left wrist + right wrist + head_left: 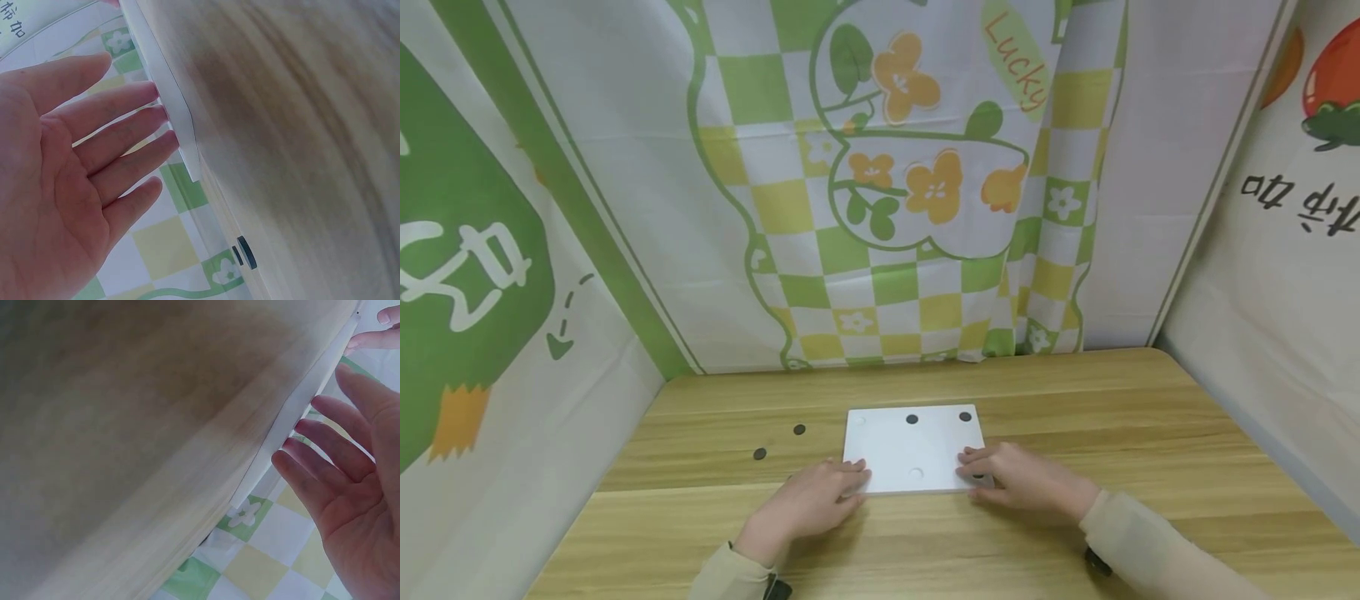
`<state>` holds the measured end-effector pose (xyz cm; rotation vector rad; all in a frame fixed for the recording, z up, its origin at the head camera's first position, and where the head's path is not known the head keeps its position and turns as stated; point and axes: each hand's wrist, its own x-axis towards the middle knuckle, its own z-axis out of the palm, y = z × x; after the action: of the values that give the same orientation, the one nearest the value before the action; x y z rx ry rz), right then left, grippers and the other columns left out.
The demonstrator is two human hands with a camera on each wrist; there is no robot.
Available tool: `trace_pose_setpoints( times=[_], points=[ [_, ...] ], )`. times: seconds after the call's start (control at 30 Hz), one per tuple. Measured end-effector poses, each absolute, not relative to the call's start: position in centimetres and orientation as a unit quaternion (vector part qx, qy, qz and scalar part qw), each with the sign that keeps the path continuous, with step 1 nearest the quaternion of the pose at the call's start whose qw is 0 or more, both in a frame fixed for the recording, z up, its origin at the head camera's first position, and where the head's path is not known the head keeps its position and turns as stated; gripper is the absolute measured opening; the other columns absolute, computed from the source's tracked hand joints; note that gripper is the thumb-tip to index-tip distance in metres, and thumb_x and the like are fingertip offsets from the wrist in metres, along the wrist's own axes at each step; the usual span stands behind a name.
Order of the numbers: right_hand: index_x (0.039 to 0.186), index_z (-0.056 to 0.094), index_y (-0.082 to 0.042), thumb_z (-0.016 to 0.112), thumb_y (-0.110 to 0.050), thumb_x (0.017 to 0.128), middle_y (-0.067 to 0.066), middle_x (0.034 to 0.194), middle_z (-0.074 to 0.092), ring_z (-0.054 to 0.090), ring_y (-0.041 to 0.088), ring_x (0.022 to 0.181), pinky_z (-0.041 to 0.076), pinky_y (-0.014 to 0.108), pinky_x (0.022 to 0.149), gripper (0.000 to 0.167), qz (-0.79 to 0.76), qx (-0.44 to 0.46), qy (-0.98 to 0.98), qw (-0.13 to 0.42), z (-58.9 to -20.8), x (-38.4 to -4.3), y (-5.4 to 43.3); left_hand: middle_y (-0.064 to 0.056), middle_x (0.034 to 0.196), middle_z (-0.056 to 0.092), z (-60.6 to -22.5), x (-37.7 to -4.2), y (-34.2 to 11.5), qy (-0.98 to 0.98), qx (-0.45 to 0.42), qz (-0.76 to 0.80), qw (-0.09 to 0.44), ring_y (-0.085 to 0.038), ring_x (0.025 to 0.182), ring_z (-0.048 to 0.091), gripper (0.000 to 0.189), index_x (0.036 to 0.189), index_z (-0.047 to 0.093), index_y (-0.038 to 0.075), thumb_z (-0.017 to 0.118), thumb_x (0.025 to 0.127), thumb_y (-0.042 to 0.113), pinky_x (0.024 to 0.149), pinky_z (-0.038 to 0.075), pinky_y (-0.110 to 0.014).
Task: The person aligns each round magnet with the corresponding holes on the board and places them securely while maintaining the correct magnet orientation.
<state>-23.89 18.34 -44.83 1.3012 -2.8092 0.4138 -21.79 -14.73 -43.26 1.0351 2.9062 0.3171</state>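
A thin white rectangular board lies flat on the wooden table, with shallow round recesses in it. Dark round discs sit at its back middle and back right corner; another is partly covered by the right hand. White recesses show at the back left and front middle. My left hand rests its fingertips on the board's front left corner, fingers nearly straight in the left wrist view. At the front right corner, my right hand touches the board with extended, spread fingers. Neither palm holds anything.
Left of the board, two loose dark discs lie on the wooden table. A printed checkered curtain hangs along the back edge, and fabric walls stand on both sides.
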Motion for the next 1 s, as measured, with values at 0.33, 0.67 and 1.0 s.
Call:
trace_pose_setpoints(
  times=[0.33,0.67,1.0],
  points=[
    [0.114,0.068,-0.008,0.069,-0.028,0.086,0.013,0.121,0.064,0.063,0.024,0.112,0.053,0.038,0.093,0.034,0.117,0.437,-0.890,0.052,-45.12,-24.25,18.33,-0.010,0.139,0.052,-43.20,-21.78,-14.68,0.938,0.331,0.100,0.025,-0.029,0.128,0.050,0.040,0.130,0.057,0.007,0.052,0.096,0.028,0.111,0.035,-0.050],
    [0.112,0.069,-0.007,0.072,-0.021,0.083,0.014,0.118,0.065,0.064,0.024,0.110,0.056,0.031,0.087,0.032,0.126,0.444,-0.886,0.054,-45.15,-24.47,18.35,-0.011,0.139,0.052,-43.31,-21.82,-14.69,0.938,0.331,0.099,0.026,-0.029,0.127,0.051,0.040,0.129,0.057,0.006,0.053,0.096,0.028,0.110,0.036,-0.049],
    [0.110,0.070,-0.007,0.072,-0.018,0.083,0.015,0.117,0.065,0.065,0.025,0.109,0.057,0.031,0.086,0.029,0.125,0.448,-0.884,0.054,-45.11,-24.51,18.34,-0.011,0.138,0.053,-43.21,-21.82,-14.70,0.936,0.335,0.101,0.026,-0.029,0.127,0.050,0.040,0.129,0.057,0.005,0.053,0.096,0.027,0.111,0.035,-0.049]
  ],
)
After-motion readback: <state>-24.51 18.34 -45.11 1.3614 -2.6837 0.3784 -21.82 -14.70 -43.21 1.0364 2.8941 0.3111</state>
